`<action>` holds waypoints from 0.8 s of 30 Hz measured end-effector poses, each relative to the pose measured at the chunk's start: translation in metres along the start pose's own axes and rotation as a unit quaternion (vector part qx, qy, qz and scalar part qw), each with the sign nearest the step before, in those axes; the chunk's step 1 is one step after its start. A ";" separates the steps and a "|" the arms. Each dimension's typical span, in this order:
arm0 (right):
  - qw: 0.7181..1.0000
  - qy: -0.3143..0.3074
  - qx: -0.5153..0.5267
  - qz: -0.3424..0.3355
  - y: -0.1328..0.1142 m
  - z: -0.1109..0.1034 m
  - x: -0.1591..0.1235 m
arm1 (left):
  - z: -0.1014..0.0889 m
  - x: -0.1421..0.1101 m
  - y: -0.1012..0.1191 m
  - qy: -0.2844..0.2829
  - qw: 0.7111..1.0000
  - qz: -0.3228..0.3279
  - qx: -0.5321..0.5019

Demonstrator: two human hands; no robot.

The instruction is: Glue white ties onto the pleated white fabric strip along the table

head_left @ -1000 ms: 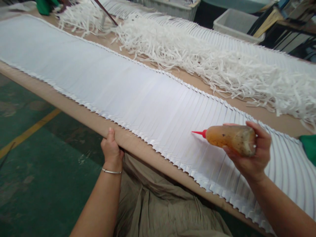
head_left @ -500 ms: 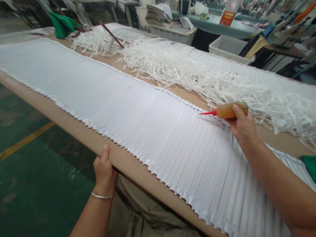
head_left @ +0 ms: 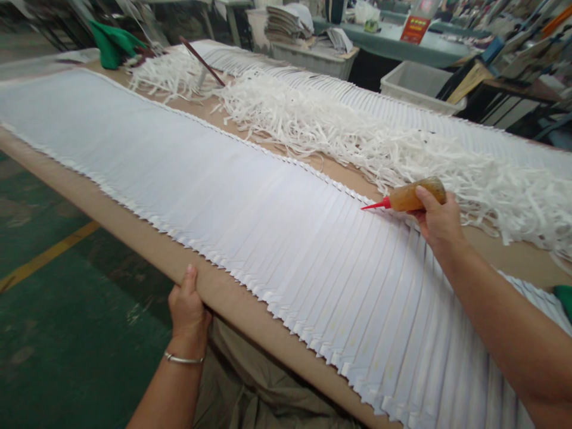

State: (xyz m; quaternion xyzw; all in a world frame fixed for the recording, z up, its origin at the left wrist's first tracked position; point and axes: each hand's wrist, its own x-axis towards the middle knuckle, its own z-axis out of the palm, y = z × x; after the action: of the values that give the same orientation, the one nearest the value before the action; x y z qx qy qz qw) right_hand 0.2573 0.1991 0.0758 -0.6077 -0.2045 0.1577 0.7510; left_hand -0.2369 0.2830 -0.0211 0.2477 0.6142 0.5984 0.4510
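Note:
My right hand (head_left: 437, 221) is closed round an amber squeeze bottle (head_left: 413, 195) with a red pointed nozzle. The nozzle tip rests at the far edge of a long band of overlapping white paper sheets (head_left: 250, 208) fanned out along the table. My left hand (head_left: 187, 310) grips the near edge of the brown table (head_left: 232, 298), thumb on top, with a thin metal bracelet on the wrist.
A long heap of shredded white paper strips (head_left: 357, 137) lies behind the band, with a second fanned row of sheets (head_left: 402, 113) beyond it. A grey plastic bin (head_left: 420, 86), stacked papers and green cloth (head_left: 111, 44) stand at the back. Green floor with a yellow line lies at left.
My right hand carried the bottle from the near side of the sheets up to their far edge. The view tilted upward. My left hand kept its grip on the table edge.

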 end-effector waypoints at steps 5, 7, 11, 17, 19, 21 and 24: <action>1.000 -0.008 -0.001 0.000 -0.004 0.001 -0.011 | 0.000 -0.001 0.001 -0.007 1.000 0.005 -0.003; 1.000 -0.014 0.000 0.001 -0.007 0.000 -0.018 | 0.001 -0.001 0.001 -0.011 1.000 0.005 -0.007; 0.999 -0.040 -0.016 -0.001 -0.011 -0.005 -0.037 | 0.003 -0.002 0.002 -0.011 1.000 0.005 -0.018; 0.998 -0.053 -0.014 -0.003 -0.016 -0.013 -0.074 | 0.004 -0.004 0.002 -0.022 0.999 0.012 -0.041; 0.998 -0.059 -0.015 0.001 -0.018 -0.014 -0.089 | 0.003 -0.003 0.001 -0.024 0.999 0.015 -0.044; 0.997 -0.067 -0.024 0.006 -0.020 -0.015 -0.103 | 0.003 -0.002 -0.001 -0.026 0.998 0.016 -0.046; 0.997 -0.070 -0.036 0.012 -0.022 -0.015 -0.125 | 0.001 0.000 -0.004 -0.032 0.998 0.018 -0.047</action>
State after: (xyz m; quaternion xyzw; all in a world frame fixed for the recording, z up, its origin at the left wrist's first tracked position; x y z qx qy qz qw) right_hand 0.1563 0.1209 0.0806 -0.6244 -0.2550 0.2010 0.7104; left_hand -0.2346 0.2828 -0.0245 0.2556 0.5660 0.6265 0.4710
